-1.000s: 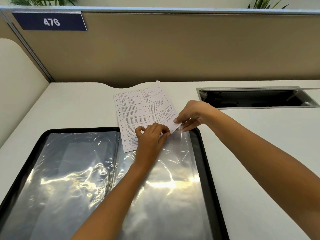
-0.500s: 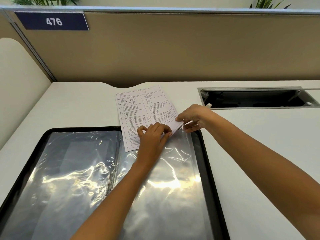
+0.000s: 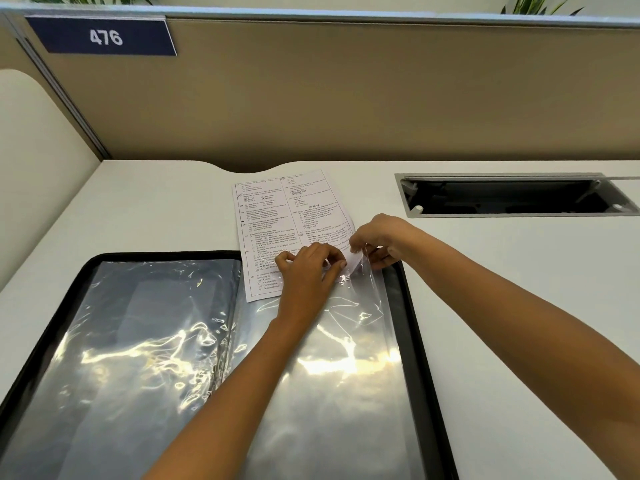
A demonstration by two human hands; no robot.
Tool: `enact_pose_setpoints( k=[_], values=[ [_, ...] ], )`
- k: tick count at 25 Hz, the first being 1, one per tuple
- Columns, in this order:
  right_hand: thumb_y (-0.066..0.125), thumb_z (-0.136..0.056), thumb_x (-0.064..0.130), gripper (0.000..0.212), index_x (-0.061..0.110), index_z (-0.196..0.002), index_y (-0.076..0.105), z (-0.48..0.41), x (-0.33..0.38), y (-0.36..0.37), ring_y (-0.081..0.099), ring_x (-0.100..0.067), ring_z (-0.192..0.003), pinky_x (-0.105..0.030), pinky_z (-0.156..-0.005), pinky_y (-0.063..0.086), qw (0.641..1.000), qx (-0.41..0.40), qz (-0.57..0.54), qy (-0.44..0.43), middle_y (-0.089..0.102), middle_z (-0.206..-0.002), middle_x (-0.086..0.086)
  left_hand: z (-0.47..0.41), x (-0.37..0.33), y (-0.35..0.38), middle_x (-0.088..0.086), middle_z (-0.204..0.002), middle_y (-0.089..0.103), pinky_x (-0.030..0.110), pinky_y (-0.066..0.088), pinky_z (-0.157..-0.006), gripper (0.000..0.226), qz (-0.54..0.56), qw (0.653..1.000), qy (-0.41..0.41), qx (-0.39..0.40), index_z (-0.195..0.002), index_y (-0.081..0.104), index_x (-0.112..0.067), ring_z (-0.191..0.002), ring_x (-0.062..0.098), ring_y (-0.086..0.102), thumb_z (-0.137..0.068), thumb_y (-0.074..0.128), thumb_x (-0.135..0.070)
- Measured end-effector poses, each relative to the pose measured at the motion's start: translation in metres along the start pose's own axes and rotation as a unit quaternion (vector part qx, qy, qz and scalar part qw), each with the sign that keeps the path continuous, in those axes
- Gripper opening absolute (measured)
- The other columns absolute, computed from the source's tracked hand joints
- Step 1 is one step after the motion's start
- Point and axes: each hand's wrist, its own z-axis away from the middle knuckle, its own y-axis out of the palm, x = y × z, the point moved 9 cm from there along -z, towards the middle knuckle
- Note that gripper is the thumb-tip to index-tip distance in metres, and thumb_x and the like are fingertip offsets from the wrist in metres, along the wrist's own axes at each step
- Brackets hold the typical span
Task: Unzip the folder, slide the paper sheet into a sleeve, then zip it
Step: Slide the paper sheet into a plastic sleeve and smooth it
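At the left, the open folder (image 3: 412,306) is lying flat on the counter (image 3: 156,209), its zip already undone, and the left page's film (image 3: 145,341) is being left untouched.

Just right of the spine, the paper sheet (image 3: 273,220) is being kept mostly outside: its far part is resting on the counter beyond the folder's far rim, and only its near strip is overlapping the folder. Compared with a second ago its near left corner is sitting at almost the same spot, while its far right corner, lifted then, is now lying flat. So the sheet is judged not to be entering yet.

The left hand (image 3: 306,275) is being held where it was, fingers curled and clamped on the sheet's near right edge at the mouth of the sleeve (image 3: 346,358).

Further right, the right hand (image 3: 381,242) is the part that is being moved: it is being brought slightly nearer and leftward. It is pinched on what appears to be the clear film at the sleeve's far right corner, which is being lifted. Whether the sheet's corner is already under that film cannot be told.

The mouth seems to be getting opened, with insertion and zipping not yet done. At the far right, a recessed cable opening (image 3: 502,197) is playing no part.
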Motion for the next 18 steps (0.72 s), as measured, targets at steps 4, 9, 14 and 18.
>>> enact_pose_setpoints(
  k=[4, 9, 14, 18],
  values=[
    [0.057, -0.088, -0.002, 0.014, 0.004, -0.077, 0.050, -0.003, -0.007, 0.002, 0.056, -0.022, -0.063, -0.033, -0.065, 0.053, 0.999, 0.038, -0.006, 0.029, 0.055, -0.078, -0.011, 0.000, 0.000, 0.002, -0.017, -0.082, 0.057, 0.028, 0.012, -0.079, 0.007, -0.007, 1.000, -0.014, 0.014, -0.083, 0.056, -0.033, -0.083, 0.004, 0.053, -0.089, 0.058, -0.031],
    [0.066, -0.086, 0.003, 0.013, 0.005, -0.080, 0.055, -0.004, -0.008, 0.003, 0.060, -0.021, -0.069, -0.033, -0.066, 0.053, 0.997, 0.063, -0.036, 0.037, 0.061, -0.079, -0.008, 0.001, 0.002, 0.003, -0.017, -0.082, 0.056, 0.029, 0.013, -0.080, 0.005, -0.005, 1.000, -0.016, 0.019, -0.084, 0.058, -0.031, -0.084, 0.004, 0.051, -0.089, 0.058, -0.031],
    [0.071, -0.084, 0.009, 0.016, 0.004, -0.078, 0.057, 0.004, -0.004, -0.016, 0.059, -0.018, -0.062, -0.033, -0.070, 0.055, 0.998, 0.028, -0.063, 0.009, 0.062, -0.072, -0.007, 0.002, 0.002, 0.004, -0.014, -0.083, 0.059, 0.031, 0.015, -0.083, 0.004, -0.008, 1.000, -0.012, 0.017, -0.086, 0.059, -0.028, -0.085, 0.008, 0.053, -0.089, 0.058, -0.029],
    [0.073, -0.083, 0.013, 0.016, 0.005, -0.077, 0.059, 0.012, -0.007, -0.016, 0.058, -0.014, -0.060, -0.028, -0.068, 0.054, 0.998, 0.030, -0.050, 0.009, 0.064, -0.070, -0.005, 0.002, 0.003, 0.008, -0.011, -0.085, 0.061, 0.032, 0.016, -0.083, 0.004, -0.022, 0.999, -0.009, 0.022, -0.086, 0.059, -0.027, -0.087, 0.010, 0.054, -0.090, 0.058, -0.029]
  ],
)
